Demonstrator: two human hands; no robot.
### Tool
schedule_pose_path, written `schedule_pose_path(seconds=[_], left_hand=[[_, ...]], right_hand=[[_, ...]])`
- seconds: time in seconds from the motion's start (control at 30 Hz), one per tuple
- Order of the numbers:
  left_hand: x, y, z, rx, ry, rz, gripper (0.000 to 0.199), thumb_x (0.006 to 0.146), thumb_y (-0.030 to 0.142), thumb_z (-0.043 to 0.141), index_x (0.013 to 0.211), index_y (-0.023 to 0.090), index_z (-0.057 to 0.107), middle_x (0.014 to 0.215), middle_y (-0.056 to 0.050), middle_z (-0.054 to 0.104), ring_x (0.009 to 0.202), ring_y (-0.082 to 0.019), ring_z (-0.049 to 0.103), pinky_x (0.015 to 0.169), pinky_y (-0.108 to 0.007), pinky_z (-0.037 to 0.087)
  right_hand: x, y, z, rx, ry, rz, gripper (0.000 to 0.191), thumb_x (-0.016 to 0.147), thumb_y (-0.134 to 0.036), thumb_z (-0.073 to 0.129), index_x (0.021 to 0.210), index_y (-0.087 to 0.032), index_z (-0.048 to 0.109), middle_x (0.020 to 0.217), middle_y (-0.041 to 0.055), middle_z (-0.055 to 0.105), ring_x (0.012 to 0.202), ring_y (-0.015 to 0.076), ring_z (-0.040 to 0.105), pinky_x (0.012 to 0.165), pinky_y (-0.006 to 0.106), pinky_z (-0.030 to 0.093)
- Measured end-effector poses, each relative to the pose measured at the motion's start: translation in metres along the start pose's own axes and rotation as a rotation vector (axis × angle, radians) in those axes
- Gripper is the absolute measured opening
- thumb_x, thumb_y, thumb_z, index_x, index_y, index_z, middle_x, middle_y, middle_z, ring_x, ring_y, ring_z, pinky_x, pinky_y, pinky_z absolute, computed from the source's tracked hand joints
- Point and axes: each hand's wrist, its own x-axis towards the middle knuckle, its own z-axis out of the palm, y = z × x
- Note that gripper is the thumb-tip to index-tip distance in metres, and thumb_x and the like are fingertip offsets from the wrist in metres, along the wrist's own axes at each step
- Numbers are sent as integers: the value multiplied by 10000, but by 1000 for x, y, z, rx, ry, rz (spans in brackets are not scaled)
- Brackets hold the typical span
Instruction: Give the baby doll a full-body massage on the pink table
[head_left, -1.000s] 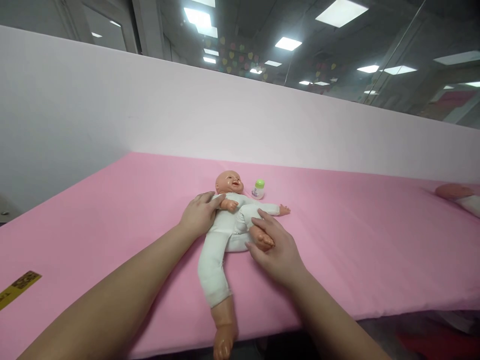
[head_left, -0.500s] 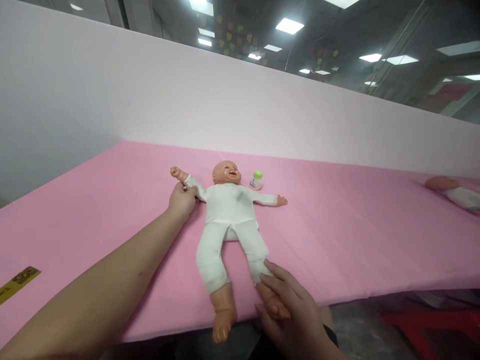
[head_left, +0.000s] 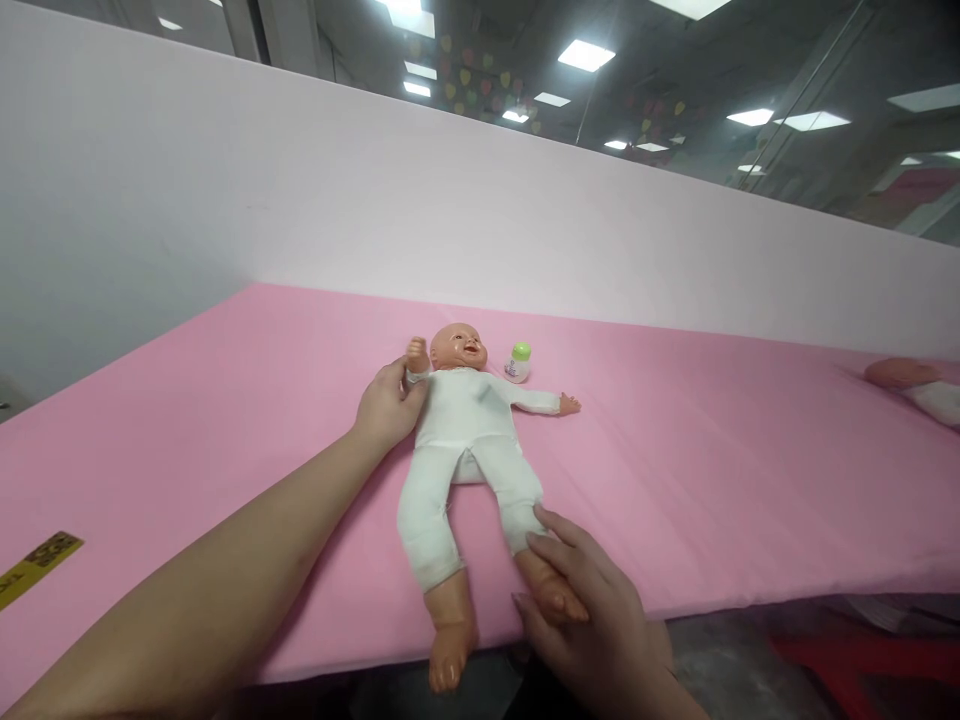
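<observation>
A baby doll (head_left: 466, 410) in a white cloth suit lies on its back on the pink padded table, its head at the far end and its feet over the near edge. My left hand (head_left: 390, 405) is closed round the doll's arm on the left side, which is bent up so its fist is beside the head. At the lower leg on the right side, my right hand (head_left: 592, 600) grips with fingers on top and thumb below the foot. The doll's other arm stretches out to the right. Close to its head stands a small bottle (head_left: 517, 363) with a green cap.
A second doll (head_left: 911, 380) lies at the far right of the pink table (head_left: 697, 470). A white wall (head_left: 450, 210) rises behind it, topped by glass. A yellow label (head_left: 41, 570) is stuck at the left. Something red (head_left: 862, 665) is below the table's right side.
My left hand has moved right, folding the doll's arm from stretched out to bent beside the head. My right hand stays at the leg. The view has shifted slightly.
</observation>
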Motion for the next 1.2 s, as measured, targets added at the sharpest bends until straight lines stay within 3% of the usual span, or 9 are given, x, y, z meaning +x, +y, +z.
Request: schedule_pose_path(seconds=[0.13, 0.23, 0.47, 0.7, 0.83, 0.93, 1.03, 1.13, 1.2], left_hand=[[-7, 13, 5, 227, -48, 288, 563, 1023, 371, 506, 1564, 216, 511, 1554, -118, 577, 1420, -324, 524, 1181, -476, 414], [-10, 20, 8, 404, -108, 407, 544, 1051, 308, 445, 1583, 218, 507, 1562, -117, 578, 1441, -343, 499, 1230, -524, 331], [-15, 31, 2, 617, -183, 524, 625, 1042, 314, 479, 1650, 424, 383, 1576, -104, 537, 1397, -376, 522, 1230, -589, 277], [-16, 34, 4, 561, -235, 535, 564, 1041, 302, 488, 1582, 461, 494, 1413, -113, 622, 1361, -387, 514, 1184, -584, 328], [-14, 27, 4, 409, -177, 473, 562, 1020, 281, 510, 1573, 375, 522, 1477, -104, 606, 1372, -350, 528, 1165, -516, 395], [-9, 17, 1, 245, -138, 353, 583, 1006, 269, 504, 1587, 319, 492, 1471, -92, 628, 1337, -304, 586, 1121, -459, 460], [0, 4, -2, 49, -92, 138, 546, 1005, 346, 520, 1548, 298, 500, 1351, -95, 701, 1188, -301, 679, 987, -445, 538], [12, -14, 0, -154, -2, -172, 444, 999, 447, 527, 1394, 250, 577, 1159, -102, 753, 988, -298, 730, 858, -441, 572], [19, -26, 1, -275, 66, -331, 396, 985, 454, 535, 1307, 231, 595, 1112, -111, 751, 960, -298, 735, 833, -439, 582]], right_hand=[[35, 2, -6, 13, 81, -45, 360, 867, -249, 742, 1223, -235, 686, 1326, 140, 727, 1171, 310, 750, 963, 432, 677], [62, 9, -1, 21, 113, -56, 349, 862, -270, 745, 1206, -241, 696, 1329, 133, 728, 1192, 316, 738, 998, 454, 656], [99, 31, 31, 100, 25, 65, 382, 850, -287, 767, 1224, -231, 713, 1404, 133, 692, 1335, 330, 650, 1088, 499, 586], [95, 42, 43, 141, -116, 115, 478, 892, -279, 755, 1358, -250, 653, 1579, 123, 552, 1456, 322, 546, 1164, 530, 521], [88, 36, 35, 124, -69, 91, 453, 887, -276, 748, 1331, -242, 664, 1553, 131, 576, 1434, 320, 570, 1152, 515, 539], [75, 26, 23, 86, -5, 60, 401, 884, -265, 734, 1279, -233, 679, 1485, 144, 633, 1362, 322, 636, 1107, 494, 584], [50, 14, 8, 64, 27, 8, 375, 870, -248, 730, 1242, -243, 681, 1414, 140, 686, 1274, 328, 701, 1030, 470, 640], [20, 5, -5, 51, 19, -21, 379, 849, -235, 742, 1224, -267, 692, 1355, 115, 726, 1172, 324, 756, 939, 428, 686], [1, 2, -9, 30, 11, -31, 389, 829, -226, 751, 1212, -274, 706, 1324, 106, 742, 1115, 327, 779, 884, 408, 706]])
